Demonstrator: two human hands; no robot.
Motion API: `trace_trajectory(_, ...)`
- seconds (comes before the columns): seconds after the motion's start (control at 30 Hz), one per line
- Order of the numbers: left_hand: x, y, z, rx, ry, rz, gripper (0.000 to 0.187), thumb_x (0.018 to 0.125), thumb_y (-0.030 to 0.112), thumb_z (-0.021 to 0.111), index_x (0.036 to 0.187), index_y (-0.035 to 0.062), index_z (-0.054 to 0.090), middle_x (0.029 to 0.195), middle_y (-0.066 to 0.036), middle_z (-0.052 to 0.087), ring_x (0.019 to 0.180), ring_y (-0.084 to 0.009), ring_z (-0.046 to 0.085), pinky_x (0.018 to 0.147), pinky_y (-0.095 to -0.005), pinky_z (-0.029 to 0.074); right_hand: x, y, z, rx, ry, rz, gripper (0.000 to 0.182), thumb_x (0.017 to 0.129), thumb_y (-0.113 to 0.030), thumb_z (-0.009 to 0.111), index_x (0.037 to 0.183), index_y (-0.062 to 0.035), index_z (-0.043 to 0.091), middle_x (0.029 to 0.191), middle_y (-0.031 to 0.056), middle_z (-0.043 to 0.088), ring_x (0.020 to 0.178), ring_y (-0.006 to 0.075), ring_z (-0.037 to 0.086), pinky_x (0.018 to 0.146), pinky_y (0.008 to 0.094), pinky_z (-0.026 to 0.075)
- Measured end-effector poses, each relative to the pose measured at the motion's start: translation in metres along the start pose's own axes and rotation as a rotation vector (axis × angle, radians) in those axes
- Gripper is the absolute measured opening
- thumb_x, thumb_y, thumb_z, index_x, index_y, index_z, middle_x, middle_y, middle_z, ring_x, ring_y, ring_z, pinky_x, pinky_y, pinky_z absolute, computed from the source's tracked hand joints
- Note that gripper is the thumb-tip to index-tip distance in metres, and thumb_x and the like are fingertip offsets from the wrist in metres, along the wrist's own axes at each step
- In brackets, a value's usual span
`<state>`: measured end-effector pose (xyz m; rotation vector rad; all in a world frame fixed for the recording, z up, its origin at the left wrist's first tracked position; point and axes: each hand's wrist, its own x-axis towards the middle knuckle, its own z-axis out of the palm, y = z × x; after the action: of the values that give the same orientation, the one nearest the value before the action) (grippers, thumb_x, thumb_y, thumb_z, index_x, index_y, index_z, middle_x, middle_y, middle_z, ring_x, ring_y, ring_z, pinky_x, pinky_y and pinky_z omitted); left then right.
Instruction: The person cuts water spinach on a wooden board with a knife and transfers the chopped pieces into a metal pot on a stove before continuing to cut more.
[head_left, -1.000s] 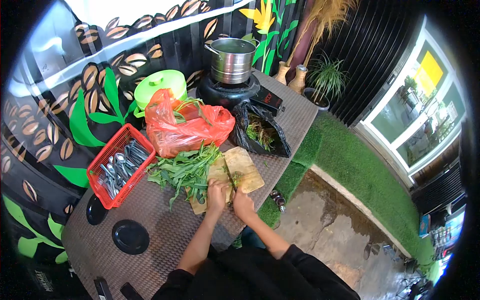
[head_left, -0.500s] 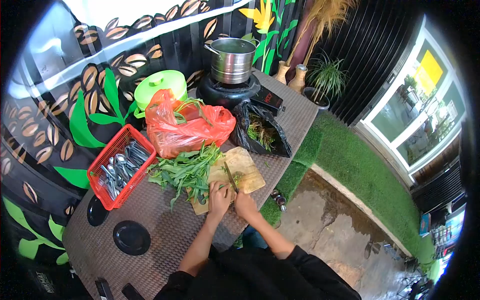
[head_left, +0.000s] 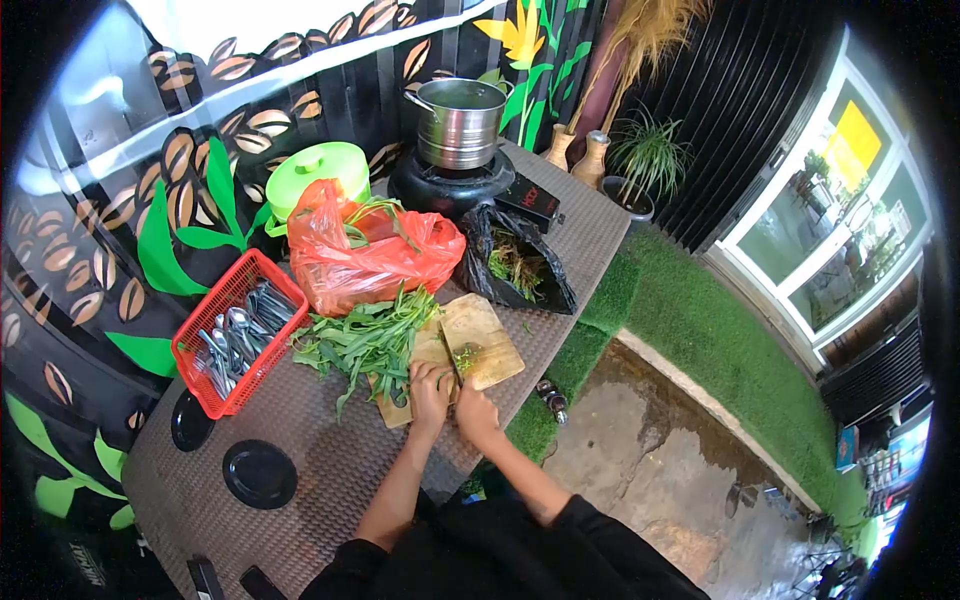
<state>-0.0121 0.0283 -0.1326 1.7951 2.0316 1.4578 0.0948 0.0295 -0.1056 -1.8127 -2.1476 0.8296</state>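
Note:
A wooden cutting board (head_left: 488, 335) lies near the counter's front edge. A heap of long green leafy stems (head_left: 368, 340) spreads over its left part. My left hand (head_left: 430, 388) presses the stem ends down on the board. My right hand (head_left: 474, 413) grips a knife (head_left: 449, 352) whose blade points away from me, right beside the left fingers. A small pile of chopped green bits (head_left: 467, 357) sits on the board next to the blade.
An orange plastic bag (head_left: 372, 252) with greens and a black bag (head_left: 515, 262) of scraps lie behind the board. A red basket (head_left: 236, 332) holds spoons. A steel pot (head_left: 458, 120) stands on a black stove. A green lidded container (head_left: 316, 172) and two black lids (head_left: 259, 473) are at left.
The knife has shifted slightly left and closer to my left hand. Both hands stay together at the near end of the board. The view has drifted a little.

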Motion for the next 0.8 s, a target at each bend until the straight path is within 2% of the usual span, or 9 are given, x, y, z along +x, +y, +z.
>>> trace_trajectory(0.07,-0.001,0.013,-0.009,0.044,0.016,-0.003,0.010,0.075,0.004,0.065,0.083,0.0016,0.070,0.091,-0.008,0.063,0.094,-0.0294,0.051,0.085,-0.0386,0.041,0.025,0.011,-0.006,0.002,-0.014,0.000,0.037,0.095,-0.031,0.041,0.108,0.0041,0.044,0.081,0.0305,0.062,0.079,0.0464,0.062,0.069,0.0536,0.050)
trace_trajectory(0.13,-0.001,0.016,-0.011,0.089,0.038,-0.002,0.011,0.074,0.006,0.066,0.083,0.0019,0.070,0.091,-0.007,0.063,0.095,-0.0283,0.050,0.088,-0.0384,0.040,0.042,0.024,-0.017,0.070,-0.086,-0.174,0.039,0.095,-0.030,0.041,0.109,0.0059,0.044,0.082,0.0313,0.061,0.081,0.0462,0.061,0.070,0.0523,0.048)
trace_trajectory(0.2,-0.002,0.012,-0.009,0.081,0.014,0.028,0.013,0.074,0.009,0.067,0.084,0.0022,0.071,0.090,-0.006,0.063,0.095,-0.0265,0.050,0.090,-0.0383,0.038,0.038,0.026,-0.024,0.078,-0.125,-0.184,0.040,0.095,-0.031,0.041,0.108,0.0072,0.045,0.083,0.0326,0.061,0.082,0.0464,0.060,0.071,0.0513,0.047)
trace_trajectory(0.3,-0.003,0.010,-0.008,0.075,0.008,0.030,0.013,0.073,0.009,0.069,0.084,0.0020,0.071,0.090,-0.007,0.064,0.093,-0.0265,0.051,0.090,-0.0380,0.039,0.013,0.019,-0.022,0.082,-0.084,-0.148,0.039,0.095,-0.031,0.041,0.108,0.0052,0.044,0.084,0.0321,0.061,0.081,0.0465,0.061,0.071,0.0522,0.048)
trace_trajectory(0.37,-0.003,0.004,-0.007,0.035,-0.007,0.018,0.013,0.074,0.008,0.069,0.085,0.0017,0.071,0.089,-0.008,0.064,0.092,-0.0269,0.051,0.089,-0.0387,0.039,-0.001,0.008,-0.015,-0.021,-0.039,-0.008,0.036,0.095,-0.031,0.040,0.108,0.0026,0.043,0.084,0.0310,0.062,0.081,0.0466,0.061,0.071,0.0537,0.048)
trace_trajectory(0.5,-0.005,-0.002,-0.007,-0.108,-0.033,-0.099,0.015,0.075,0.007,0.068,0.088,0.0008,0.070,0.088,-0.011,0.064,0.090,-0.0289,0.053,0.088,-0.0403,0.041,0.005,0.013,-0.021,0.022,-0.054,-0.053,0.034,0.095,-0.030,0.040,0.108,0.0010,0.043,0.085,0.0299,0.062,0.083,0.0466,0.061,0.072,0.0548,0.049)
trace_trajectory(0.6,-0.004,0.000,-0.006,0.011,-0.028,0.020,0.016,0.076,0.006,0.067,0.090,0.0001,0.070,0.088,-0.012,0.063,0.092,-0.0298,0.053,0.088,-0.0402,0.042,0.014,0.015,-0.029,0.015,-0.060,-0.063,0.035,0.095,-0.031,0.040,0.107,0.0017,0.043,0.087,0.0296,0.062,0.086,0.0464,0.061,0.072,0.0547,0.048)
trace_trajectory(0.7,-0.005,0.004,-0.009,0.016,-0.031,0.020,0.016,0.077,0.007,0.066,0.090,-0.0008,0.069,0.088,-0.013,0.062,0.093,-0.0296,0.054,0.088,-0.0397,0.044,0.005,0.013,-0.028,-0.010,-0.108,-0.086,0.037,0.095,-0.032,0.040,0.109,0.0018,0.045,0.091,0.0290,0.063,0.088,0.0425,0.063,0.074,0.0512,0.051)
trace_trajectory(0.8,-0.004,0.005,-0.011,-0.030,-0.054,-0.020,0.016,0.078,0.007,0.064,0.090,-0.0016,0.069,0.088,-0.013,0.062,0.094,-0.0296,0.054,0.087,-0.0395,0.044,-0.005,0.002,-0.016,-0.089,-0.001,-0.067,0.035,0.095,-0.030,0.041,0.109,0.0016,0.045,0.089,0.0285,0.063,0.087,0.0421,0.064,0.073,0.0503,0.052)
